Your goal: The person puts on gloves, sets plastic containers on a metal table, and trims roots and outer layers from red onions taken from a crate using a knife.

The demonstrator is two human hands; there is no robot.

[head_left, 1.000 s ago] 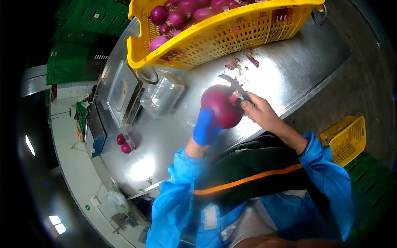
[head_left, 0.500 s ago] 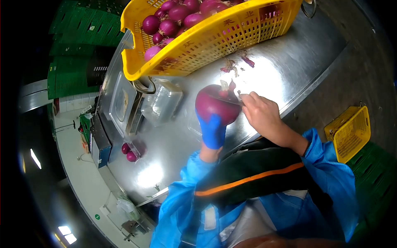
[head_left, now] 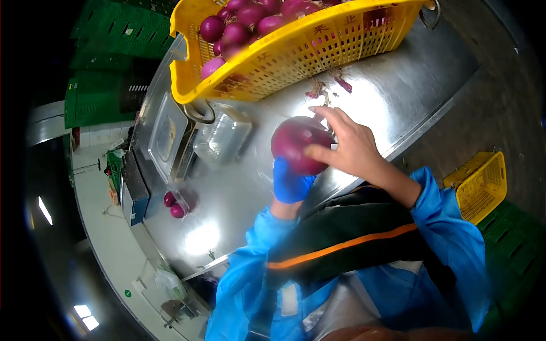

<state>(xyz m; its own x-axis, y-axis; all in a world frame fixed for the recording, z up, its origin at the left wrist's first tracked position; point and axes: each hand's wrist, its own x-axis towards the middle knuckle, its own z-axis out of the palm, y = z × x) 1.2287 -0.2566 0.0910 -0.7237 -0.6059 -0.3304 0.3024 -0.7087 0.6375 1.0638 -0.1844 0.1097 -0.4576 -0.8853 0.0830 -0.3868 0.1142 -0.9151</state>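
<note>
A large red onion point(head_left: 296, 143) is held over the steel table. My left hand point(head_left: 291, 181), in a blue glove, cups it from below and is closed on it. My bare right hand point(head_left: 354, 145) is against the onion's right side, its thumb on the skin and its fingers bent over the top. The fingers hide the onion's top end, and I cannot make out whether anything else is in this hand. Dry skin and root scraps point(head_left: 342, 84) lie on the table just beyond.
A yellow crate point(head_left: 296, 57) full of red onions stands at the back of the steel table point(head_left: 239, 199). To the left are clear plastic boxes point(head_left: 224, 136), a scale point(head_left: 168, 136) and two small onions point(head_left: 177, 211). A smaller yellow basket point(head_left: 483, 184) sits low at right.
My right hand has moved left and opened out from a pinch at the onion's top to lie against its side. The blade-like edge and pale stem tuft seen there earlier are now hidden.
</note>
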